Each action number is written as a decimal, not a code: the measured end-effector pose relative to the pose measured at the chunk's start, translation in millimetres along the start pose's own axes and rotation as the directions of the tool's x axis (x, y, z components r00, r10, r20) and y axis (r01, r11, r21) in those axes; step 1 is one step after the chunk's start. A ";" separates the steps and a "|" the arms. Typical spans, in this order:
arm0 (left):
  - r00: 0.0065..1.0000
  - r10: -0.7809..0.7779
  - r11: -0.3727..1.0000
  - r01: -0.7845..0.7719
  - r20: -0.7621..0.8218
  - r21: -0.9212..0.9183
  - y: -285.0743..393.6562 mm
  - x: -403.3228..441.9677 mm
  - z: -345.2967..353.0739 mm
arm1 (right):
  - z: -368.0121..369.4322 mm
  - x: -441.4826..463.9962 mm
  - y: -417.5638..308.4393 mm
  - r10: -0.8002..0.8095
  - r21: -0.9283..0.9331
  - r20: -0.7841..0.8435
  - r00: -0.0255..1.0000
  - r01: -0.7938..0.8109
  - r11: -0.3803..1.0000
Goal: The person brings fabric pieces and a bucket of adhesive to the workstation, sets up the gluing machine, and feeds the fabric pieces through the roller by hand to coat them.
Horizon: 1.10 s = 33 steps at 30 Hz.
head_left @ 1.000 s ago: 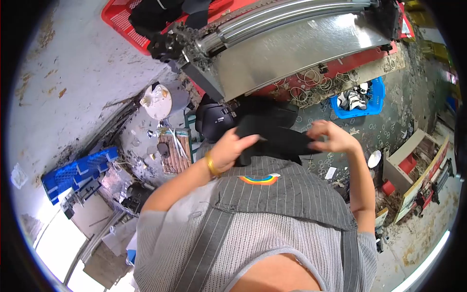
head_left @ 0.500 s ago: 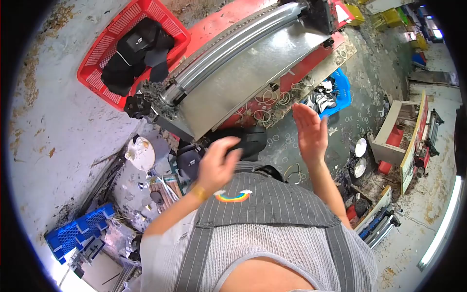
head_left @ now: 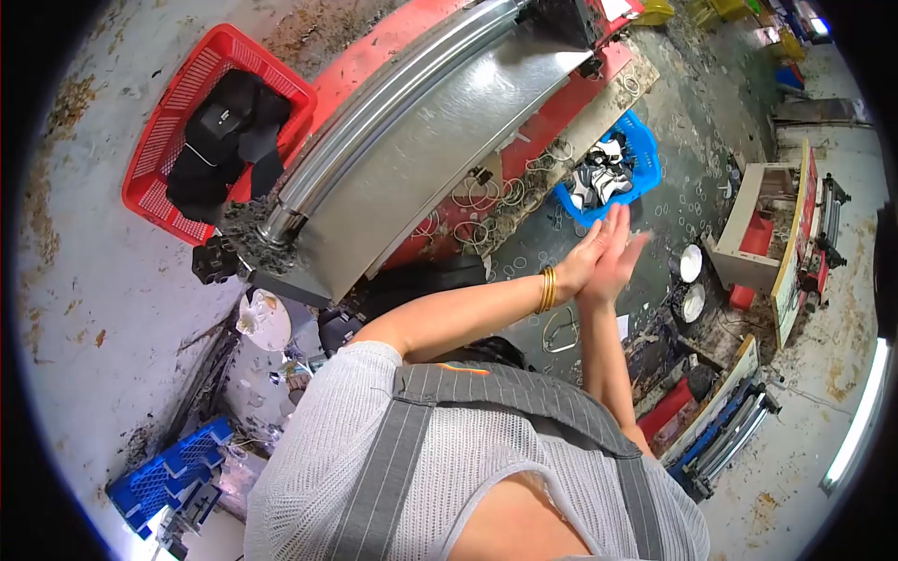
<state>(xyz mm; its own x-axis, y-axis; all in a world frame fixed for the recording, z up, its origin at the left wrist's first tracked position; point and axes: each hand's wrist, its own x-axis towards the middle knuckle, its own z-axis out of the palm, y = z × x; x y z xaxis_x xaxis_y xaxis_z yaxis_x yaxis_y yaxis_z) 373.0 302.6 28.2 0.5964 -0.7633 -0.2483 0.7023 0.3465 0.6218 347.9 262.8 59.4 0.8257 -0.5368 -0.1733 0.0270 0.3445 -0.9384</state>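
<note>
My left hand [head_left: 578,266], with gold bangles [head_left: 548,290] at its wrist, lies against my right hand [head_left: 612,273]. They touch palm to palm, fingers stretched out and partly blurred. I see no object held in either one; the space between the palms is hidden. Just beyond the fingertips, a blue basket [head_left: 645,166] on the floor holds black and white pieces [head_left: 599,178]. To the left is a machine with a long metal roller [head_left: 374,122] and a sloping metal plate [head_left: 421,154].
A red basket [head_left: 150,154] with black pieces [head_left: 220,131] stands at the machine's far left end. Loose pale rings [head_left: 477,192] hang along the machine's red side. Another machine [head_left: 762,229] stands at right, near two white round things [head_left: 691,280]. A blue crate [head_left: 168,467] sits lower left.
My left hand has swung right, across my body, and now meets my right hand. Before, the two were apart. The view has shifted, and the machine appears further left.
</note>
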 end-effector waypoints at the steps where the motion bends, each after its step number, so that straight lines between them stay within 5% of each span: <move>1: 0.998 -0.037 0.966 0.026 -0.040 -0.259 -3.4 8.5 -3.4 | 7.5 -7.5 0.4 0.034 0.023 0.007 0.999 -0.034 0.999; 2: 0.972 -0.236 0.894 0.211 -0.015 -0.395 -5.9 13.8 -17.5 | 11.6 -17.9 5.3 0.053 0.126 0.069 0.996 -0.062 0.990; 4: 0.986 -0.148 0.908 0.102 -0.082 -0.407 -13.8 3.0 -17.0 | -9.5 -4.2 36.3 -0.058 -0.067 0.111 0.992 0.066 0.996; 5: 0.984 -0.174 0.933 0.155 -0.031 -0.325 -14.3 -3.4 -15.7 | -38.2 19.0 56.2 -0.081 -0.377 0.140 0.987 0.129 0.917; 6: 0.980 -0.198 0.953 0.196 0.015 -0.231 -15.3 -14.0 -13.8 | -64.5 41.6 62.5 0.081 -0.364 0.076 0.994 -0.048 0.930; 7: 0.929 -0.339 0.912 0.363 0.148 -0.191 5.3 -29.0 -9.9 | -56.6 63.1 55.4 0.064 -0.358 0.105 0.992 -0.022 0.933; 9: 0.937 -0.282 0.956 0.256 -0.205 -0.143 23.2 -55.1 -16.4 | -25.5 98.0 29.4 0.093 -0.573 0.247 0.965 0.068 0.817; 10: 0.908 -0.208 0.945 0.090 -0.364 -0.316 13.4 -55.5 -45.4 | -12.8 104.7 18.4 0.132 -0.667 0.290 0.948 0.102 0.738; 12: 0.851 0.005 0.842 -0.286 -0.525 -0.457 37.5 -70.7 -66.7 | 52.0 119.6 9.9 0.275 -0.464 0.226 0.935 -0.145 0.874; 14: 0.807 0.046 0.750 -0.418 -0.589 -0.513 69.4 -85.2 -70.2 | 81.8 145.3 27.9 0.438 -0.384 0.263 0.860 -0.323 0.865; 17: 0.750 0.011 0.605 -0.532 -0.661 -0.593 92.1 -98.1 -77.7 | 96.3 149.0 35.3 0.399 -0.273 0.305 0.865 -0.322 0.907; 33: 0.804 -0.005 0.675 -0.436 -0.594 -0.595 102.7 -110.3 -98.3 | 93.9 141.6 28.7 0.387 -0.271 0.297 0.873 -0.311 0.911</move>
<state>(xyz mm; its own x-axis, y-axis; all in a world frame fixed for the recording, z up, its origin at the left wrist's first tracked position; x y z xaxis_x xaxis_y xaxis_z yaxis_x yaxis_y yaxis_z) 417.5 476.0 46.5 0.7074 -0.2914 -0.6440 0.4453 0.8913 0.0858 518.5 269.0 36.0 0.8986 -0.1070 -0.4256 -0.3853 0.2718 -0.8818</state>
